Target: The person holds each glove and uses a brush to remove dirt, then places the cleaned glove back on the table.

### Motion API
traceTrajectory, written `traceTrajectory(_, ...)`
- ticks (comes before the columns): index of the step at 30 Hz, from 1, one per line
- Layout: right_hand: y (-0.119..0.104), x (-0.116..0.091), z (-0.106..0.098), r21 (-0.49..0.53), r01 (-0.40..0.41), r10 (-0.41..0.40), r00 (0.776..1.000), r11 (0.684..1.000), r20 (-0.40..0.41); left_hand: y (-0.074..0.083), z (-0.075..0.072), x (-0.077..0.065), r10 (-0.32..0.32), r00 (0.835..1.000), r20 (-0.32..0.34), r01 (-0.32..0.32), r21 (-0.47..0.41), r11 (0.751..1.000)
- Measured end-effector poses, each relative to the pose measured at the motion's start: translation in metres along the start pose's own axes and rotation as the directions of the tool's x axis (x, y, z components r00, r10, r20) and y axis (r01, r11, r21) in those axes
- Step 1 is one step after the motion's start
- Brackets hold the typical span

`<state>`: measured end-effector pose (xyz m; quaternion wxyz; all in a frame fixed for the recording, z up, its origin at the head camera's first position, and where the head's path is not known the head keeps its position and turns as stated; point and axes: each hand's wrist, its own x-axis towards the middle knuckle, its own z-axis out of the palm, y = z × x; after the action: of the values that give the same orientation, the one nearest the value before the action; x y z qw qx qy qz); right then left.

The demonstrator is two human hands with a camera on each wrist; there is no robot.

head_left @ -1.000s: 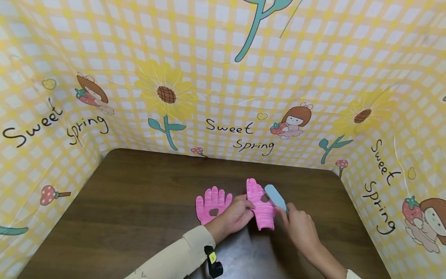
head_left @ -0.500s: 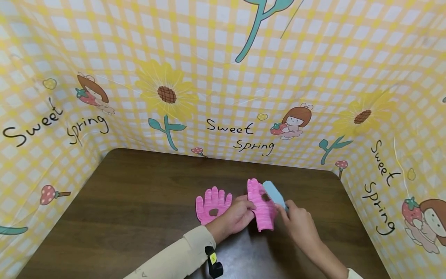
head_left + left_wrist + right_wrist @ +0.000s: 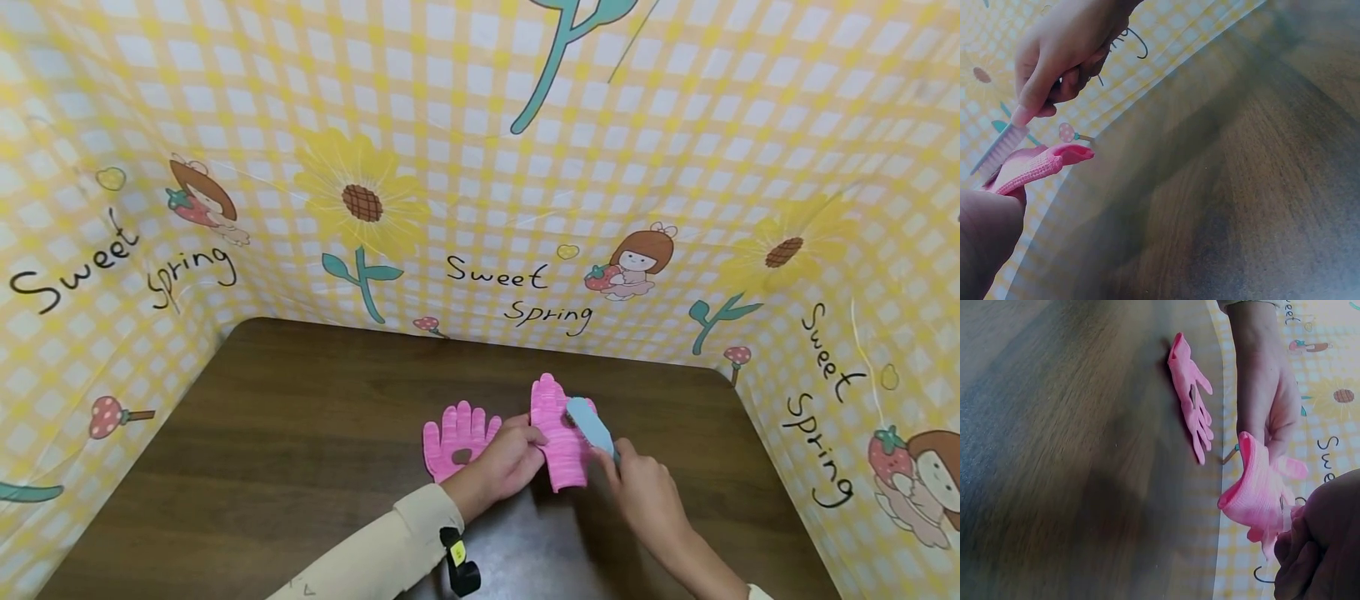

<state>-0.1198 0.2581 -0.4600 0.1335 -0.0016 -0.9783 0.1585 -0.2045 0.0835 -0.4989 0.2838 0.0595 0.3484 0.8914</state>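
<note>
My left hand (image 3: 513, 457) pinches the thumb-side edge of a pink knitted glove (image 3: 557, 446), holding it up off the table. My right hand (image 3: 647, 487) grips a light blue brush (image 3: 591, 425) by its handle. The brush head lies against the held glove, over most of a dark brown patch there. Pale bristles show under the brush (image 3: 1000, 150) in the left wrist view, facing the glove. A second pink glove (image 3: 453, 433) lies flat on the table beside my left wrist, with a brown patch (image 3: 462, 456) on its palm.
A dark brown wooden table (image 3: 300, 433) lies beneath both hands. Yellow checked cloth (image 3: 480, 183) with printed flowers and lettering stands around its back and sides. A black strap-on camera (image 3: 461, 567) sits on my left wrist.
The brush head has shifted slightly down over the brown patch, which was more exposed before. The held glove has risen and turned a little. The second glove stays put.
</note>
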Motion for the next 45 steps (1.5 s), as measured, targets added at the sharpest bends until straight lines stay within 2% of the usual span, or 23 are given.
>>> traceTrajectory(8, 0.012, -0.004, -0.009, -0.004, -0.041, 0.041, 0.999, 0.999, 0.018, -0.004, 0.001, 0.001, 0.009, 1.0, -0.019, -0.008, 0.007, 1.0)
traceTrajectory(14, 0.016, 0.0, -0.017, 0.02, -0.056, 0.056, 0.998, 0.998, 0.023, -0.003, 0.003, 0.001, 0.002, 1.0, 0.004, -0.002, 0.003, 1.0)
traceTrajectory(18, 0.01, 0.006, -0.018, 0.045, -0.052, 0.052, 0.999, 0.998, 0.012, -0.003, 0.005, 0.0, -0.025, 1.0, 0.017, 0.025, 0.014, 1.0)
traceTrajectory(24, -0.003, 0.006, -0.009, 0.042, -0.014, 0.011, 0.998, 0.999, 0.059, -0.001, 0.006, -0.001, -0.032, 0.999, 0.025, 0.032, 0.004, 0.999)
traceTrajectory(30, -0.004, 0.0, -0.005, 0.006, 0.038, -0.038, 0.999, 0.999, 0.008, 0.003, 0.001, -0.001, -0.025, 1.0, 0.006, 0.025, -0.029, 0.999)
traceTrajectory(37, 0.006, 0.0, -0.009, -0.025, 0.04, -0.042, 0.998, 0.999, -0.049, -0.001, 0.001, 0.0, -0.02, 1.0, 0.003, 0.02, -0.031, 0.999)
traceTrajectory(45, 0.005, -0.001, -0.012, 0.003, 0.009, -0.009, 1.0, 1.0, -0.027, -0.003, 0.007, 0.002, -0.017, 1.0, 0.009, 0.017, -0.034, 0.999)
